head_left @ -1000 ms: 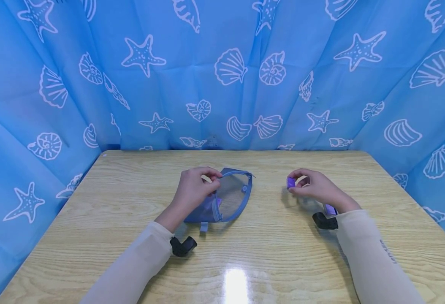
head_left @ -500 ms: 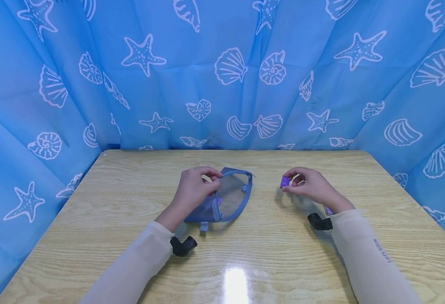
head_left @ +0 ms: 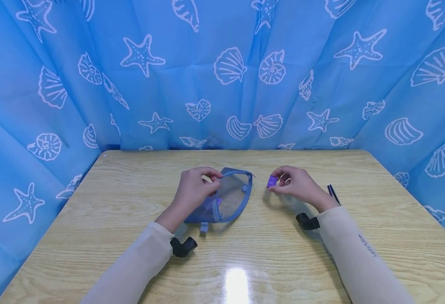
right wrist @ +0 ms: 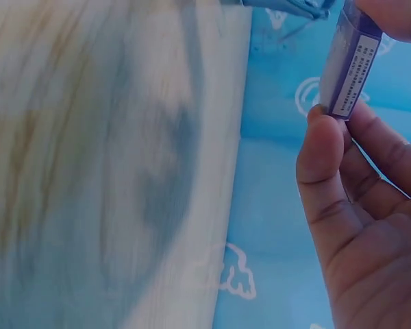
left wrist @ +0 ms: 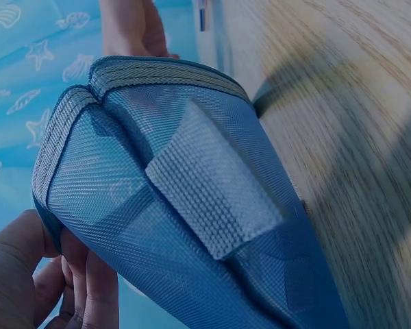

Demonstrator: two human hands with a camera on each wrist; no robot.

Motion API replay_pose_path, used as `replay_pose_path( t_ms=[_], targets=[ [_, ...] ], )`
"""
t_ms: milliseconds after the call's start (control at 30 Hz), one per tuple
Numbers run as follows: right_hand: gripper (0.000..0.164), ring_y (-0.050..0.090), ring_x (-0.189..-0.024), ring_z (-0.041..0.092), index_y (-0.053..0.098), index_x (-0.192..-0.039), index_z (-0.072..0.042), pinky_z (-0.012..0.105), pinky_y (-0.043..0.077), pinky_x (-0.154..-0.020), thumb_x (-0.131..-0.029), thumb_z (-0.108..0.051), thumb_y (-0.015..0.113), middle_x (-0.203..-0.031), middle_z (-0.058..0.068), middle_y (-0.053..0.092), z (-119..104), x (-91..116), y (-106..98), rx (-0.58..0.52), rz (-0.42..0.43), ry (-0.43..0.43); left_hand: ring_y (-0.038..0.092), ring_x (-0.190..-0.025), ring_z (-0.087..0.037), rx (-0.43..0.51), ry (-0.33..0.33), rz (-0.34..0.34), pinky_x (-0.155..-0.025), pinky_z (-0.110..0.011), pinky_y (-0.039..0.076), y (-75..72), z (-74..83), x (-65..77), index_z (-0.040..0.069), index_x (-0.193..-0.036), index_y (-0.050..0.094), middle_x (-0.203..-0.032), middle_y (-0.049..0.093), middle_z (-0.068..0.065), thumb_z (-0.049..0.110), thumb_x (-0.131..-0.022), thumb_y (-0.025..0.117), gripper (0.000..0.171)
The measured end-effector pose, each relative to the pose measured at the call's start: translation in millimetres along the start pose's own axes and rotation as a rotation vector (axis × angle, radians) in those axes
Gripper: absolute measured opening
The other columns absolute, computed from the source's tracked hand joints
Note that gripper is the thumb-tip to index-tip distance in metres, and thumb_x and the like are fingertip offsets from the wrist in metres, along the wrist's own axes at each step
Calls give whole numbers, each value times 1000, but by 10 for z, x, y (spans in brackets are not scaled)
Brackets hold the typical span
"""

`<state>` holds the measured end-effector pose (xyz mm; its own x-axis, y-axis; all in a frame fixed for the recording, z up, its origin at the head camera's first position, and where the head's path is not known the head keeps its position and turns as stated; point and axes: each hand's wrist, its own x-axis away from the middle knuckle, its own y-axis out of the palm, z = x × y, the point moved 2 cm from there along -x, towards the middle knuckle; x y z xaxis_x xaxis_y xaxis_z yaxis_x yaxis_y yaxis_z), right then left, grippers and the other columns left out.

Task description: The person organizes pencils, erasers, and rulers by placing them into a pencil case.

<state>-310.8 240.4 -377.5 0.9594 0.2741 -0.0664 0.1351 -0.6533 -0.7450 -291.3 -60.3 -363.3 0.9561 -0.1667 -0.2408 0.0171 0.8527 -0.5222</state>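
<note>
A blue mesh zip pouch (head_left: 203, 213) stands on the table with its zipped mouth spread wide, facing right. My left hand (head_left: 197, 185) pinches the upper rim of that mouth between thumb and fingers. Something purple shows dimly through the mesh. In the left wrist view the pouch (left wrist: 144, 199) fills the middle, a pale fabric tab on its seam. To the right of the pouch, my right hand (head_left: 296, 183) holds a small purple box (head_left: 272, 182) between thumb and fingertips, raised over the table. The right wrist view shows a white printed label along the box's (right wrist: 356, 68) narrow side.
Thin dark sticks, pen-like (head_left: 333, 194), lie on the wooden table (head_left: 268, 261) beyond the right wrist, partly behind the forearm. A blue curtain (head_left: 192, 84) with shell and starfish prints hangs round the table's back and sides.
My right hand has moved left with the purple box, closer to the pouch mouth. More of the dark sticks shows beside the wrist. The left hand and pouch stay where they were.
</note>
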Motion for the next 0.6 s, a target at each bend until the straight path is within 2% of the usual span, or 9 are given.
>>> replay_pose_path(
  t_ms=[400, 600],
  targets=[
    [43, 56, -80, 19, 65, -112, -3, 28, 47, -62, -80, -25, 81, -88, 8, 63, -86, -95, 228, -20, -27, -38, 63, -52, -13, -1, 4, 1, -46, -28, 42, -4, -4, -3, 20, -93, 76, -77, 67, 5, 11, -84, 64, 17],
    [42, 56, -80, 20, 66, -111, -4, 29, 48, -61, -79, -27, 82, -88, 8, 63, -160, -138, 291, -27, -19, -49, 63, -52, -13, 9, 4, -4, -49, -29, 46, 1, -12, -9, 20, -93, 76, -77, 67, 5, 11, -85, 64, 17]
  ],
)
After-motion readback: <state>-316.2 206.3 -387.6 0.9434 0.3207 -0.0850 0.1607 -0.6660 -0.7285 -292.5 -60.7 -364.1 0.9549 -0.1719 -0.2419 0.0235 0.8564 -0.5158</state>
